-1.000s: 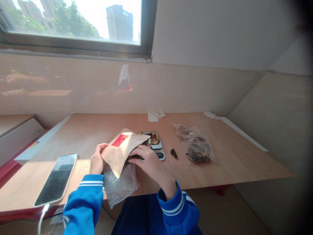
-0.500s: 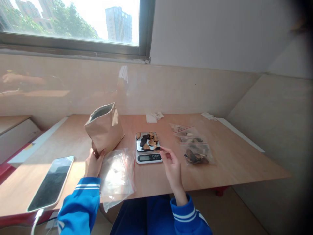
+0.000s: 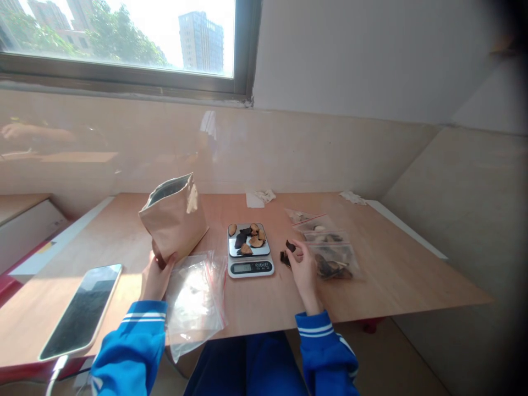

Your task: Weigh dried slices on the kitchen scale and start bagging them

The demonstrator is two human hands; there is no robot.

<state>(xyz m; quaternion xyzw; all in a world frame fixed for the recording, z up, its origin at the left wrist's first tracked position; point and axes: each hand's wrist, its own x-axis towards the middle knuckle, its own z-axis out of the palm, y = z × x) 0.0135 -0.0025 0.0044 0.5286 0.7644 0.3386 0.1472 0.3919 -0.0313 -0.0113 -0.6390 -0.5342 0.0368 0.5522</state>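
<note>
While the fingers (image 3: 297,248) of the right hand (image 3: 305,269) pinched a small dark slice (image 3: 290,246) just above the counter (image 3: 396,269), a second dark piece (image 3: 284,258) lay beside the thumb, between the scale (image 3: 249,250) and the filled clear bags (image 3: 332,256). The left hand (image 3: 157,275) was wrapped around the bottom corner of the brown paper bag (image 3: 174,217), fingers closed on it, keeping it upright with its mouth open. An empty zip bag (image 3: 196,294) lay flat just beside that hand, overhanging the counter's near edge. More dried slices (image 3: 247,236), tan and dark, rested on the scale's pan. A phone (image 3: 82,311) lay far left, with a cable at its near end.
</note>
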